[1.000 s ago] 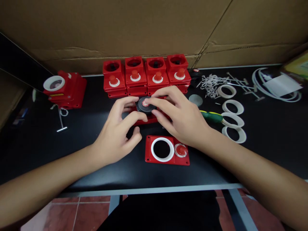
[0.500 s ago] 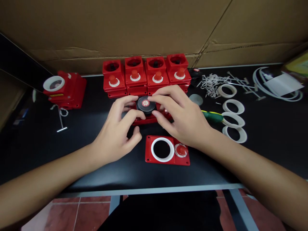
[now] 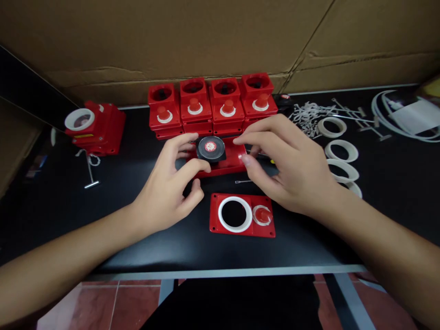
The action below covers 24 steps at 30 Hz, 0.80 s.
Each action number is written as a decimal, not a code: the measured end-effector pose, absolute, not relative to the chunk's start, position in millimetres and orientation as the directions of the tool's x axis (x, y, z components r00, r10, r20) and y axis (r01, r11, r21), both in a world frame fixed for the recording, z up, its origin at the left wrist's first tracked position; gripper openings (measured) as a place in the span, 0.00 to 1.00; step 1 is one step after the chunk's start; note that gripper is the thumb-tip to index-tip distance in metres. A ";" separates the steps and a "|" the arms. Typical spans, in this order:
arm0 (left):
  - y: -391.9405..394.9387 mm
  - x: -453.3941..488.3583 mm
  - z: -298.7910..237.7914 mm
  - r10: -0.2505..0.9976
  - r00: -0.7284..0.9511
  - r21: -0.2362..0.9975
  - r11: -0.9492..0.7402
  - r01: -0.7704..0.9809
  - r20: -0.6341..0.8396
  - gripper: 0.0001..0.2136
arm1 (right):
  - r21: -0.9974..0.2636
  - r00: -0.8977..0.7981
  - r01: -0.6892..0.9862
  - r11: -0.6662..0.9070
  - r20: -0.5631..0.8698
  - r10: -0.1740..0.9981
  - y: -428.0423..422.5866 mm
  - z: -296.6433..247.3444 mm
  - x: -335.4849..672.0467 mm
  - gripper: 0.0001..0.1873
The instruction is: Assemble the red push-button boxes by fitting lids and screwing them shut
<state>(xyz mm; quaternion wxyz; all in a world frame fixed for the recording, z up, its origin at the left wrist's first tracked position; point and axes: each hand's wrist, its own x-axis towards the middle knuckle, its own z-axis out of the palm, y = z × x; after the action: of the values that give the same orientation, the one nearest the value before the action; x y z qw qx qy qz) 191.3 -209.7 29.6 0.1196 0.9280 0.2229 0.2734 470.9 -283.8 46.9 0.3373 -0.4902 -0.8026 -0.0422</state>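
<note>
In the middle of the black table lies a long red plastic housing. A black round part with a red-and-white label sits over its left half. My left hand is curled about the housing's left end, fingertips at the far side and near side, close to the black part. My right hand hovers at the housing's right end, thumb and fingers apart, holding nothing. Nearer to me, a red cover plate lies flat, bearing a white ring and a red domed lens.
Several red alarm boxes stand in a row behind. Another red unit is at left, with a small metal T-bar before it. White rings, tangled white strings and coiled tubing lie at right.
My right hand has moved right, off the black round part, exposing the housing's right half. My left hand stays in place. The view has shifted slightly.
</note>
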 end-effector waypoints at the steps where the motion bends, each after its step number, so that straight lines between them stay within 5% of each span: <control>1: -209.6 191.4 30.1 0.482 0.752 0.342 -0.871 0.353 0.449 0.14 | -0.257 -0.300 0.814 0.521 0.583 0.755 -283.9 46.7 470.1 0.11; 24: -211.9 190.7 32.7 0.472 0.764 0.333 -0.876 0.350 0.439 0.13 | -0.202 -0.402 0.796 0.570 0.528 0.748 -283.9 42.6 468.8 0.15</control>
<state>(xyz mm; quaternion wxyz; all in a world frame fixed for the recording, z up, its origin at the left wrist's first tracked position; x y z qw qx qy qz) 190.7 -211.9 32.7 0.1162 0.9320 0.2205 0.2633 468.8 -283.9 42.6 0.2930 -0.4617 -0.8362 -0.0408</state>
